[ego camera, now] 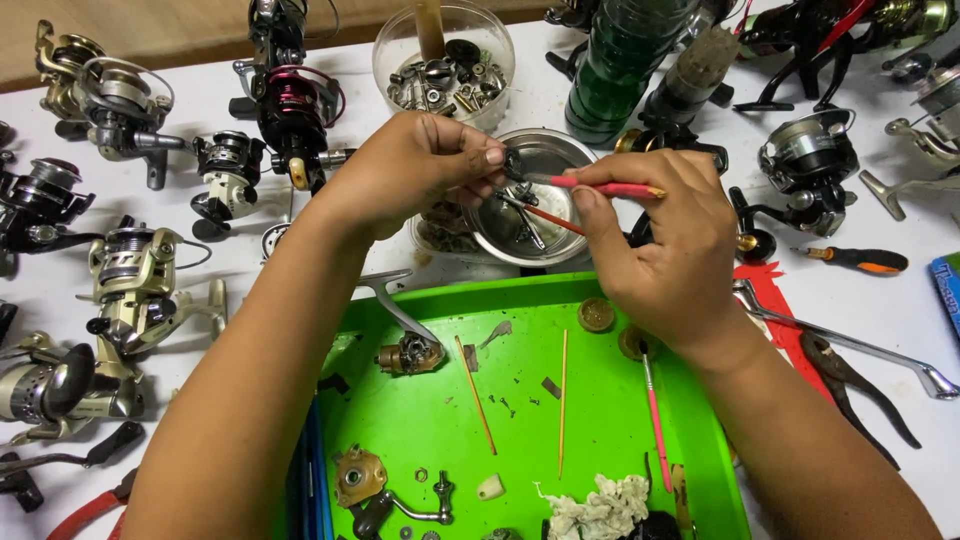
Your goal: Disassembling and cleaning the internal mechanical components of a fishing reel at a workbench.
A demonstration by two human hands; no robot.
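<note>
Your left hand (415,165) pinches a small dark reel part (514,165) over the metal bowl (545,152), prob. so drips land inside. Right hand (665,245) grips a red brush (600,186), tip touching the part. Green tray (640,300) w/ parts sits near on worktop (300,240).

Fishing reels (130,280) crowd the table's left; green tray (520,300) centre lies open.

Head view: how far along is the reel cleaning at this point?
Done: one reel is stripped, its parts lying on the green tray. In hand: the left hand pinches a small dark part over the metal bowl while the right hand works it with a red brush. Left: reassembly; many whole reels wait around.
</note>
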